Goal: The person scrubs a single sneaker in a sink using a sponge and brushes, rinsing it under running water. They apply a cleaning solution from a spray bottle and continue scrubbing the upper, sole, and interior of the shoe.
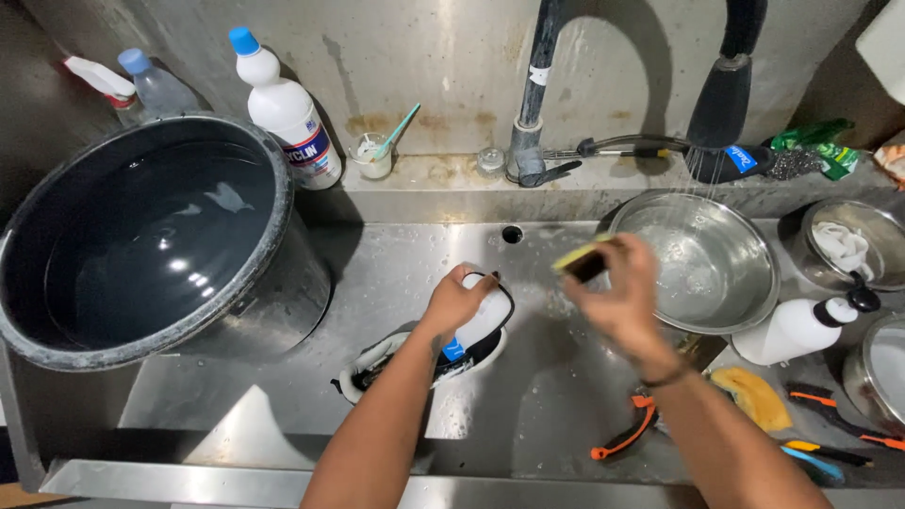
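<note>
Water streamed from the sprayer (721,118) into one steel bowl (698,259) just beyond the right hand (617,287), which pinched a single yellow sponge (583,259), blurred in motion. Left hand (457,302) closed over one white shoe (443,353) lying on the sink floor (547,396) directly beneath it. Wet and probably slippery, the shoe looked light and pliable, best gripped around its heel or collar. One large dark bucket (141,236) of water stood left of both hands.
</note>
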